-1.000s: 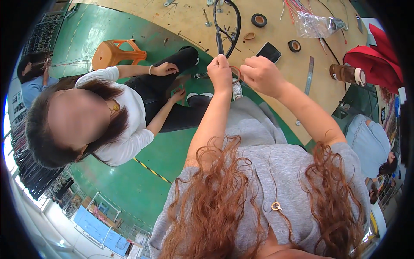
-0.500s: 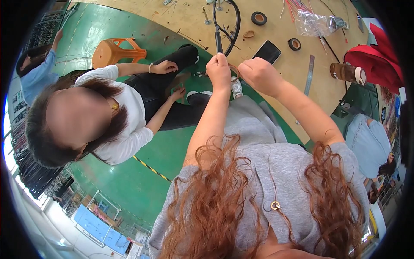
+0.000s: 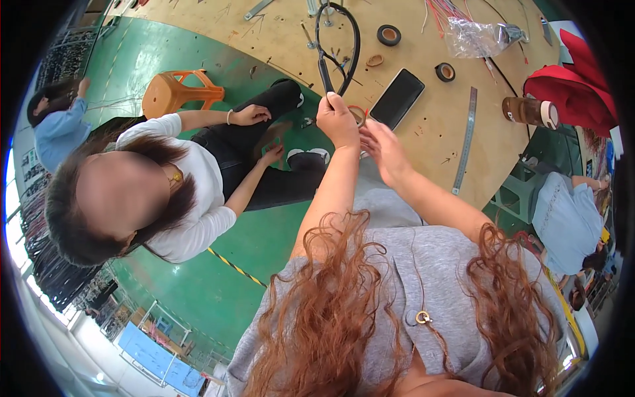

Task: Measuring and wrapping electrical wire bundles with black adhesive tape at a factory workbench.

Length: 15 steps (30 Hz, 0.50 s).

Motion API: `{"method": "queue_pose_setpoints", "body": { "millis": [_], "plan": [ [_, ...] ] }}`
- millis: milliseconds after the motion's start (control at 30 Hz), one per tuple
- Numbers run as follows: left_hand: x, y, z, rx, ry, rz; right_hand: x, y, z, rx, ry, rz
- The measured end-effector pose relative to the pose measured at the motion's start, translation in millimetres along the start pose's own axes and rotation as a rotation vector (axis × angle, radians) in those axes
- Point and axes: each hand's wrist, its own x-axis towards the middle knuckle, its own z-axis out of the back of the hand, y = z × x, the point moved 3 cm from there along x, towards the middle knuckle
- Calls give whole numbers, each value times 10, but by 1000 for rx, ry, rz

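Observation:
A black wire harness (image 3: 358,49), bent into a long loop, rises from my left hand (image 3: 338,120), whose fingers are closed round its lower end. Just right of that fist hangs a roll of tape (image 3: 358,115), seen partly edge-on behind the hand, with a reddish edge. My right hand (image 3: 385,151) is beside and below the roll, its fingers stretched out and slightly apart. The fingertips come close to the roll; whether they touch it I cannot tell. Beyond my right hand, a dark phone (image 3: 397,98) lies on the wooden table (image 3: 430,142).
Two black tape rolls (image 3: 389,35) (image 3: 445,72), a steel ruler (image 3: 466,140), a plastic bag (image 3: 473,38) and a brown bottle (image 3: 531,112) lie or stand on the table. Upright metal pegs (image 3: 308,36) rise near the loop. A co-worker (image 3: 192,192) sits at left, near an orange stool (image 3: 175,92).
My right hand has gone from a closed fist to stretched fingers and moved down and slightly left. The left hand, still holding the harness, has shifted slightly downward.

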Motion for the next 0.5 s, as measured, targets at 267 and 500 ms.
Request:
{"method": "queue_pose_setpoints", "body": {
  "millis": [267,500],
  "plan": [
    [-72,109,-99,-145,126,-4,387,55,-121,-139,-74,-137],
    [98,210,151,-236,325,315,596,253,158,-372,110,-61]
  ]
}}
